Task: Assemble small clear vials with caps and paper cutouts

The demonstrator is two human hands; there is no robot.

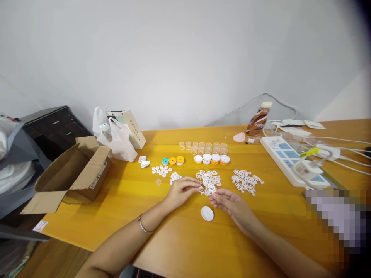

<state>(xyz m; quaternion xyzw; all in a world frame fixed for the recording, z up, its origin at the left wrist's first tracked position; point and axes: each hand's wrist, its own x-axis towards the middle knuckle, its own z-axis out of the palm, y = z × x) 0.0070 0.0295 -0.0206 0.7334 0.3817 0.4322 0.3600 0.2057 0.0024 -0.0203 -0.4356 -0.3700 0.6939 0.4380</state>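
My left hand (182, 190) and my right hand (230, 204) meet at the near edge of a heap of white lacy plastic pieces (209, 180) on the yellow table (179, 235). The fingertips of both hands pinch at pieces from that heap. A second heap of the same white pieces (245, 181) lies to its right. A round white lid (207, 213) lies flat between my wrists. A bangle circles my left wrist.
Behind the heaps stand clear little cups (203, 147), white-and-orange capped pots (211, 158), three coloured spools (172, 160) and small white discs (160, 170). An open cardboard box (72, 173), plastic bag (116, 139), bottle (257, 121) and power strip (292, 162) with cables ring the table.
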